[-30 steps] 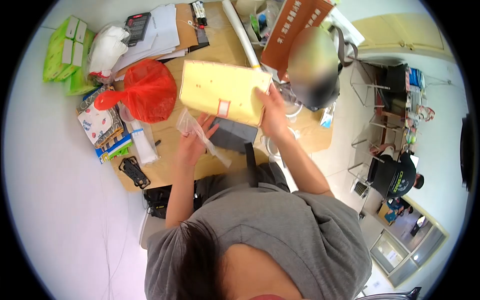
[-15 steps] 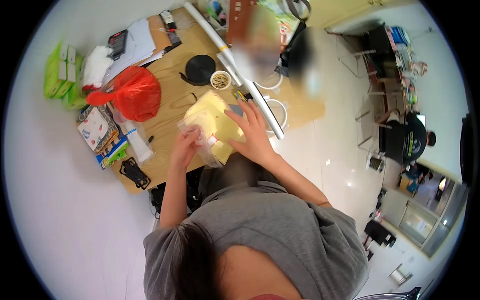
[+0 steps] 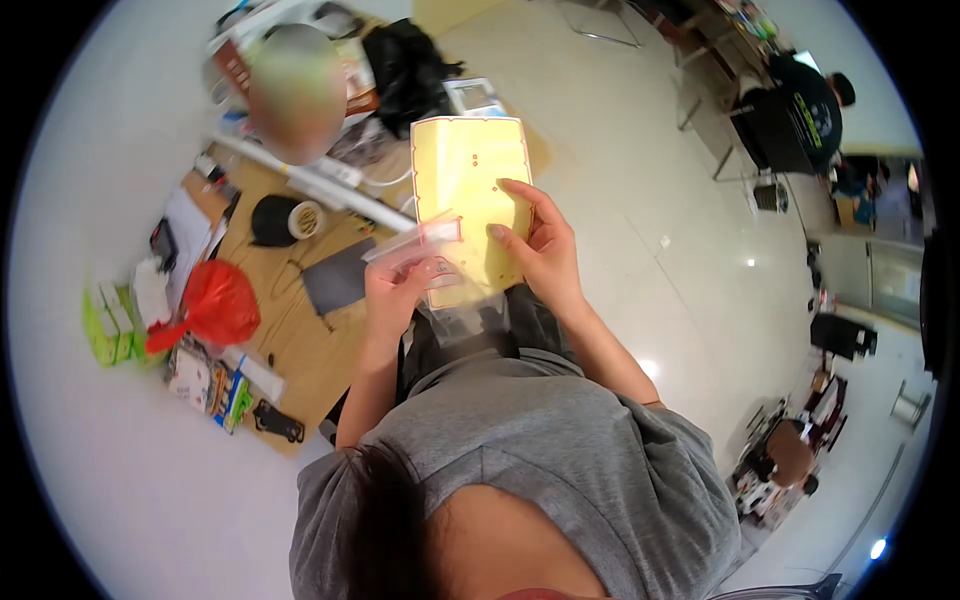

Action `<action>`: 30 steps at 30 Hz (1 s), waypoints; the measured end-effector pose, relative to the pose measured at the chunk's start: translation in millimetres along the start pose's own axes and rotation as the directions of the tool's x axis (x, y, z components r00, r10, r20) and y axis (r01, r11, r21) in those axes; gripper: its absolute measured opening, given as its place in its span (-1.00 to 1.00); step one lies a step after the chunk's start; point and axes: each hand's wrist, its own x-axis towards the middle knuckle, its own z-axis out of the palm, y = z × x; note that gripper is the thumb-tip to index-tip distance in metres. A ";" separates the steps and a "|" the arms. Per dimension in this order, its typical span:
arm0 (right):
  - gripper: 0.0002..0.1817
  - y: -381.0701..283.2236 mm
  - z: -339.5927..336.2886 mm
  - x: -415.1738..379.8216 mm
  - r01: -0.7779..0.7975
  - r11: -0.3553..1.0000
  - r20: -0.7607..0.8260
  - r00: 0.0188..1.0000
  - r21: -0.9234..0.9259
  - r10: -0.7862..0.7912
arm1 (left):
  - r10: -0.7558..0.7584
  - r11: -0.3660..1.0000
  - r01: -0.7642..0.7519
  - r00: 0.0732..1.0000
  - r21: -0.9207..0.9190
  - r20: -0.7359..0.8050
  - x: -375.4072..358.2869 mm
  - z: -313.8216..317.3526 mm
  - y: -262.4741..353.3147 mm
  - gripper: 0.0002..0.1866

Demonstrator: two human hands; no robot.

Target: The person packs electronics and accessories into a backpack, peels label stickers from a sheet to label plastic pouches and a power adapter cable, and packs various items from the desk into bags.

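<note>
Yellow card point(image 3: 470, 180) in half-curled right hand point(image 3: 543, 242), clear plastic point(image 3: 462, 314) in pinched left hand point(image 3: 395, 293)

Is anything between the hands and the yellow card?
Nothing visible blocks the right hand, which touches the card. At the left hand, the clear bag it holds overlaps the card's lower left part.

We seem to be in a shared office: a cluttered light-brown wooden bench point(image 3: 312, 375), flat white paper sheets point(image 3: 186, 228), a seated person in black point(image 3: 808, 95), glossy pale floor tiles point(image 3: 630, 210).
</note>
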 end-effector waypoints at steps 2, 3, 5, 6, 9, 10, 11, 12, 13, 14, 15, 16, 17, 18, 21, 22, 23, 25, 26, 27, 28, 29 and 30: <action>-0.41 -7.0 -52.7 5.8 0.075 0.907 -0.146 0.978 -0.415 -0.148 | 0.133 0.941 -0.159 0.986 0.297 0.106 24.5 47.4 -18.7 -0.77; -0.38 -10.5 -75.1 9.7 0.100 0.684 -0.216 0.907 -0.723 -0.361 | 0.090 0.949 -0.110 0.993 0.295 0.080 35.5 78.8 -22.1 -0.82; -0.44 -2.3 -143.7 17.2 0.335 0.615 -0.015 0.870 -0.714 -0.492 | 0.112 0.903 -0.174 0.978 0.394 0.177 58.4 132.8 -43.8 -0.82; -0.47 2.0 -175.0 23.8 0.451 0.566 0.087 0.828 -0.690 -0.554 | 0.126 0.873 -0.217 0.966 0.437 0.227 72.8 156.8 -56.0 -0.82; -0.60 5.5 -247.5 36.4 0.467 0.723 0.170 0.878 -0.509 -0.447 | 0.160 0.785 -0.326 0.928 0.526 0.337 97.7 224.6 -78.7 -0.84; -0.63 6.6 -266.8 41.5 0.450 0.736 0.173 0.889 -0.506 -0.425 | 0.168 0.754 -0.370 0.907 0.543 0.385 107.4 244.7 -82.3 -0.83; -0.66 3.9 -284.2 46.1 0.461 0.754 0.146 0.882 -0.468 -0.448 | 0.172 0.746 -0.391 0.895 0.539 0.412 114.1 262.9 -86.4 -0.83; -0.67 4.7 -297.7 48.5 0.459 0.749 0.124 0.879 -0.478 -0.460 | 0.174 0.738 -0.408 0.884 0.537 0.434 118.2 277.6 -89.3 -0.83; -0.67 7.2 -307.9 50.0 0.457 0.747 0.103 0.877 -0.483 -0.470 | 0.173 0.728 -0.423 0.875 0.539 0.452 120.8 289.0 -91.9 -0.83; -0.68 9.3 -317.4 51.9 0.454 0.746 0.079 0.873 -0.488 -0.481 | 0.173 0.688 -0.442 0.870 0.575 0.461 123.9 299.5 -94.7 -0.82; -0.69 13.4 -329.8 57.3 0.437 0.784 0.088 0.891 -0.441 -0.446 | 0.166 0.641 -0.457 0.867 0.616 0.470 131.5 311.0 -100.6 -0.80; -0.71 13.0 -337.5 60.4 0.417 0.815 0.103 0.905 -0.402 -0.412 | 0.164 0.597 -0.474 0.862 0.647 0.480 136.6 318.0 -104.0 -0.79; -0.72 12.0 -342.6 64.0 0.397 0.842 0.123 0.917 -0.367 -0.379 | 0.165 0.583 -0.489 0.853 0.649 0.495 141.5 320.5 -105.7 -0.77; -0.74 13.4 -345.7 69.7 0.380 0.864 0.144 0.925 -0.332 -0.352 | 0.167 0.567 -0.503 0.845 0.652 0.507 147.4 319.0 -107.1 -0.76; -0.78 14.9 -350.6 89.9 0.312 0.920 0.208 0.941 -0.237 -0.265 | 0.175 0.541 -0.538 0.824 0.646 0.539 163.2 312.7 -108.5 -0.71; -0.80 13.0 -350.1 97.6 0.282 0.936 0.225 0.946 -0.211 -0.234 | 0.179 0.535 -0.548 0.817 0.643 0.548 167.4 309.8 -108.5 -0.70; -0.82 12.7 -348.7 105.0 0.251 0.950 0.242 0.949 -0.186 -0.203 | 0.183 0.535 -0.546 0.820 0.644 0.543 171.6 306.8 -108.5 -0.70; -0.84 15.2 -347.2 122.3 0.262 0.947 0.320 0.927 -0.184 -0.194 | 0.195 0.533 -0.549 0.820 0.644 0.538 180.4 299.1 -106.5 -0.70; -0.85 15.7 -345.8 132.5 0.272 0.944 0.357 0.914 -0.185 -0.193 | 0.180 0.535 -0.542 0.823 0.649 0.539 185.9 293.4 -105.3 -0.71; -0.85 16.0 -342.7 142.1 0.285 0.939 0.380 0.904 -0.194 -0.196 | 0.167 0.536 -0.534 0.826 0.654 0.538 191.4 286.7 -104.1 -0.71; -0.85 18.1 -338.5 151.9 0.302 0.932 0.408 0.890 -0.200 -0.201 | 0.158 0.535 -0.526 0.831 0.661 0.533 196.7 280.1 -103.5 -0.71; -0.85 20.1 -332.6 163.2 0.321 0.926 0.441 0.873 -0.201 -0.207 | 0.169 0.541 -0.521 0.837 0.661 0.521 202.1 273.5 -102.7 -0.71; -0.85 21.2 -325.6 175.1 0.328 0.923 0.478 0.855 -0.202 -0.199 | 0.177 0.544 -0.513 0.844 0.664 0.507 206.8 266.0 -101.2 -0.71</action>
